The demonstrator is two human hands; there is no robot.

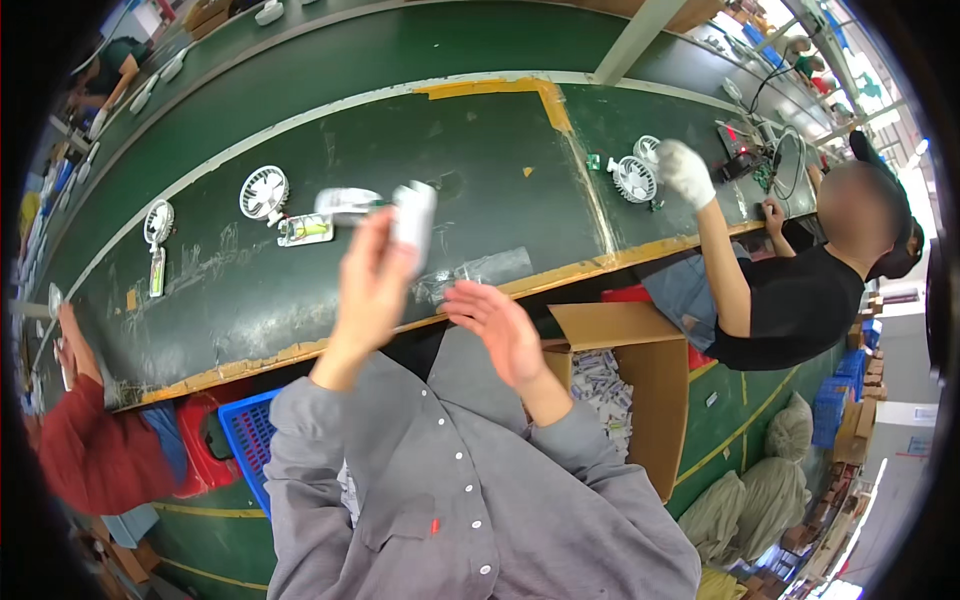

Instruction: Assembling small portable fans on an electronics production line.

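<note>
My left hand (372, 282) is raised over the green bench, with thumb and fingers closed on a white plastic piece (413, 214) that is blurred by motion. Just beyond those fingers is another white elongated part (346, 201); whether it touches the hand I cannot tell. My right hand (502, 330) is at the bench's near edge, palm turned inward, fingers stretched out and holding nothing. To the left of my hands lies a small white fan (264, 193) whose opened handle (306, 230) shows a yellow-green inside. Farther left is a second such fan (158, 222).
A co-worker's gloved hand (685, 172) reaches near white fans (633, 180) at the right. Another person in a red sleeve (100, 450) sits at the left. Below the bench are an open cardboard box (655, 420) of small packets and a blue crate (245, 440).
</note>
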